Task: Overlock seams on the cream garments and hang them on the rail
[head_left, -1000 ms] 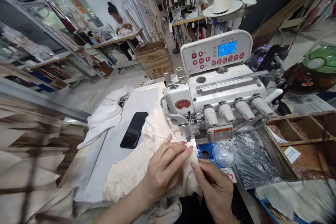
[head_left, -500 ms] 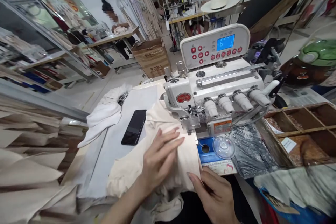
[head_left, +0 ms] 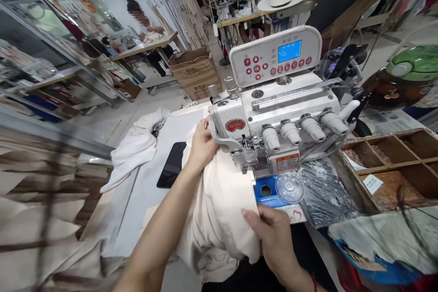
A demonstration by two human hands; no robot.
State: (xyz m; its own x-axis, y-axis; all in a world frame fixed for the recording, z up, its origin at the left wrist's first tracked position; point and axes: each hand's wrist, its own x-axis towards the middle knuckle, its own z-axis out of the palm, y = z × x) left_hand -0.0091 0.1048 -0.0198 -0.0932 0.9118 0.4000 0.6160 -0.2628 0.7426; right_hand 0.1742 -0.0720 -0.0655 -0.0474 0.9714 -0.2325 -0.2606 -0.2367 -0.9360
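Note:
Cream fabric (head_left: 226, 196) lies in loose folds in front of the white overlock sewing machine (head_left: 290, 96), one edge running beneath the presser foot area (head_left: 246, 159). My left hand (head_left: 203, 143) reaches past the needle to the machine's far left side. Its fingers are closed on the cream fabric there, the tips partly hidden behind the machine head. At the near end, my right hand (head_left: 275, 232) pinches the fabric's right edge between thumb and fingers. A black phone (head_left: 169, 166) lies on the table left of the fabric, partly covered by it and my forearm.
White fabric (head_left: 132, 157) is heaped on the table's left side. Right of the machine stand a wooden compartment box (head_left: 386, 164) and a green-lidded jug (head_left: 410, 73). A cardboard box (head_left: 196, 75) sits on the floor behind. Two people work at machines farther back.
My left hand has moved from flat on the fabric before the needle to behind the machine head, closing on the fabric. The fabric has bunched toward the machine; my right hand still pinches its edge.

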